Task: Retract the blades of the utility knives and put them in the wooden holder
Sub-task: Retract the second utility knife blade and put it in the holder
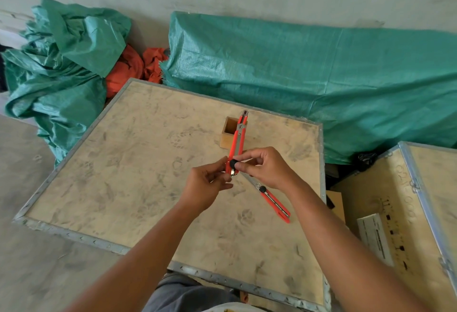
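I hold an orange utility knife (pixel 238 141) upright above the plywood crate top (pixel 138 163), its tip pointing away from me. My left hand (pixel 206 186) grips its lower end. My right hand (pixel 265 167) pinches the black knob on its slider. Behind the knife stands a small square wooden holder (pixel 228 133), which looks empty as far as I can see in. A second orange utility knife (pixel 272 200) lies flat on the crate under my right wrist, its blade end partly hidden by my hand.
Metal strips edge the crate top. Another plywood crate (pixel 405 207) with a white label stands to the right. Green tarpaulins (pixel 296 69) and orange cloth (pixel 133 66) lie behind against the wall. Grey concrete floor lies to the left.
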